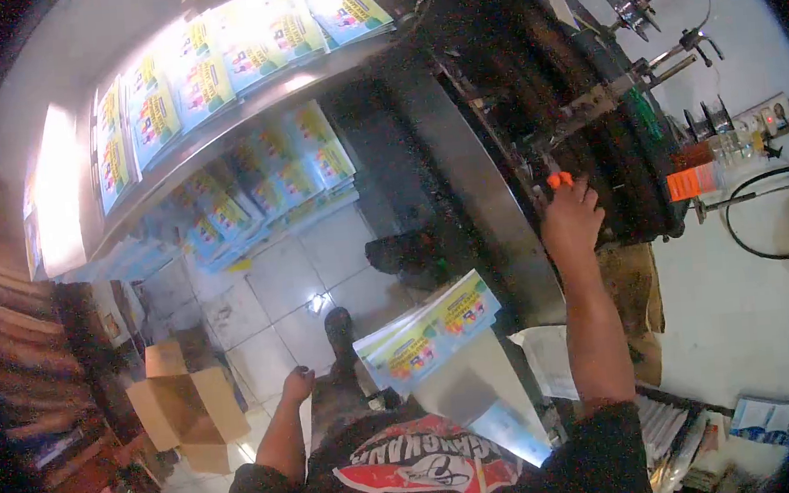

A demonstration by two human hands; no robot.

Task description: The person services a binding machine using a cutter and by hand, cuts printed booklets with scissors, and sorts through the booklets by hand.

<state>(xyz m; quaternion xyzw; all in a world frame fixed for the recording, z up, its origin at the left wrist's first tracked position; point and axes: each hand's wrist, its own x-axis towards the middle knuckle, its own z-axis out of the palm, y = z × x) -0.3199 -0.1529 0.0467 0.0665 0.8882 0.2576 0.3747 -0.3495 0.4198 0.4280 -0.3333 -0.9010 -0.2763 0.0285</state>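
My right hand point(572, 218) reaches up to the edge of a dark machine point(528, 60). Between its thumb and fingers is a small pair of orange-handled scissors point(559, 180), its pale blades pointing toward the machine. My left hand point(300, 382) hangs low over the tiled floor, its fingers curled in with nothing visible in them. Between my arms, a few printed sheets point(434, 336) in blue, yellow and green lie on a pale stand point(475, 384). Another light-blue sheet point(506, 430) lies closer to my body.
A metal-edged table point(244, 105) at upper left carries overlapping rows of printed sheets point(200, 67). More stacks point(265, 187) sit below it. An opened cardboard box point(185, 416) stands on the floor at left. Bottles point(734, 147) and a power strip point(764, 117) are at the right wall.
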